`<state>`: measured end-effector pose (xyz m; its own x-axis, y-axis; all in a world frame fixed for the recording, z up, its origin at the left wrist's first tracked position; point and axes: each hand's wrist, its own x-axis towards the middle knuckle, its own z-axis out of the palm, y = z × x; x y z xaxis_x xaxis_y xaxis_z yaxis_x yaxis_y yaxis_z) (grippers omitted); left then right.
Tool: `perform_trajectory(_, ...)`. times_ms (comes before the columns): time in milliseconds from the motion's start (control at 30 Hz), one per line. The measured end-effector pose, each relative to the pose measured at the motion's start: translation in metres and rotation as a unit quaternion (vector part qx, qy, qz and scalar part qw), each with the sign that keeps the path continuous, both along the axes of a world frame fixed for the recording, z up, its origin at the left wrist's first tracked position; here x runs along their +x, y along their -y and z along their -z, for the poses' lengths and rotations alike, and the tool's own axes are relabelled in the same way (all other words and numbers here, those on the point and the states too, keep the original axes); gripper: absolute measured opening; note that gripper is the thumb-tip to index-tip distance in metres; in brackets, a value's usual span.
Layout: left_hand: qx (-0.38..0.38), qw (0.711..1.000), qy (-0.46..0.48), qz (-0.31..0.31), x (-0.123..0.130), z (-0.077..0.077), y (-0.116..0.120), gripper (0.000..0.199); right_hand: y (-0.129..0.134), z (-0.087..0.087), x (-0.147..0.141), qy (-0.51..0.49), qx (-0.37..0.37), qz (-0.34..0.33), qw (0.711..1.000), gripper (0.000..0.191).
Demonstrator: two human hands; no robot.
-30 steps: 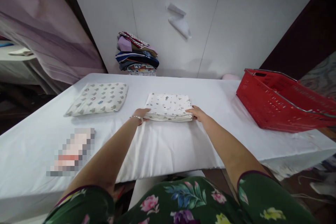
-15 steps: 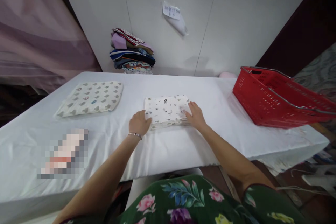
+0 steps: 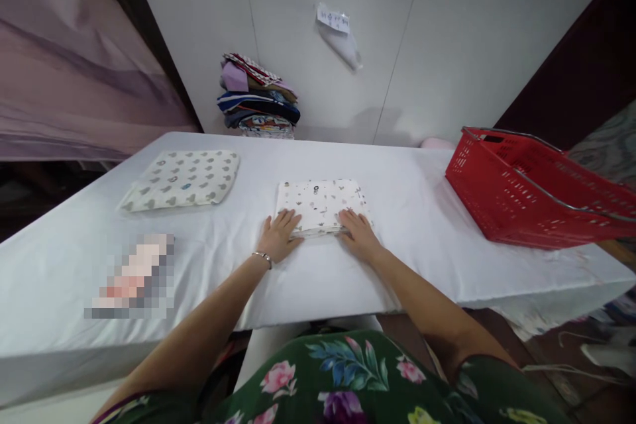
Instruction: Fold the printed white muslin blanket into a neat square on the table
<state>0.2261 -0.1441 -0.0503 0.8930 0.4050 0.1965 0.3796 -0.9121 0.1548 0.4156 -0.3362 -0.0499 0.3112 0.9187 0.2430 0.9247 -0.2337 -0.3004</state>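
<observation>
A folded white cloth [image 3: 320, 202] with a small scattered print lies in front of me on the white-covered table [image 3: 318, 278]. My left hand [image 3: 281, 235] rests on its near left corner, fingers stretched out and the thumb along the front edge. On the near right corner lies my right hand [image 3: 358, 232], its fingers flat on the cloth and thumb at the front edge. Neither hand grips anything. The lower layers of the folded cloth are mostly hidden.
Another folded cloth with grey motifs [image 3: 186, 179] lies at the left. Nearer me is a blurred-out item [image 3: 134, 275]. A red basket [image 3: 527, 192] stands at the right end. Behind the table rises a stack of folded clothes [image 3: 258, 99] by the wall.
Both hands have gone from the sides of the folded cloth onto its near corners, fingers now flat on top. The cloth looks flatter. The view has shifted slightly.
</observation>
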Motion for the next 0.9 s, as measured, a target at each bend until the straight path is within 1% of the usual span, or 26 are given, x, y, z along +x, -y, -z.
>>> perform_trajectory(67,0.027,0.999,0.044,0.012,0.002,-0.002,0.006,0.049,-0.002,-0.002,-0.002,0.000,0.053,0.002,0.999,0.048)
perform_trajectory(133,0.046,0.995,0.081,0.035,0.005,-0.005,0.012,0.042,-0.005,-0.002,-0.004,0.006,0.081,-0.011,0.997,0.040)
perform_trajectory(200,0.051,0.992,0.098,0.057,0.008,-0.008,0.015,0.035,-0.009,-0.001,-0.003,0.011,0.079,-0.026,0.996,0.033)
perform_trajectory(267,0.048,0.992,0.097,0.071,0.012,-0.009,0.014,0.030,-0.012,0.001,-0.001,0.017,0.068,-0.032,0.997,0.030)
perform_trajectory(433,0.057,0.989,0.085,0.105,0.012,-0.008,0.002,0.025,-0.015,0.006,0.007,0.027,0.053,-0.058,0.997,0.030)
perform_trajectory(533,0.056,0.988,0.091,0.108,0.008,-0.005,-0.002,0.027,-0.012,0.012,0.007,0.022,0.073,-0.066,0.995,0.031)
perform_trajectory(633,0.044,0.988,0.105,0.101,0.004,-0.001,-0.002,0.029,-0.007,0.016,0.001,0.014,0.097,-0.064,0.993,0.038)
perform_trajectory(767,0.030,0.988,0.110,0.100,0.000,0.002,-0.002,0.031,-0.002,0.011,-0.001,0.000,0.111,-0.083,0.990,0.043)
perform_trajectory(833,0.025,0.988,0.115,0.100,-0.001,0.002,-0.003,0.032,0.001,0.006,0.004,0.002,0.109,-0.053,0.993,0.042)
perform_trajectory(900,0.021,0.988,0.119,0.096,-0.001,0.002,-0.003,0.032,0.006,0.004,0.010,0.011,0.084,0.004,0.996,0.042)
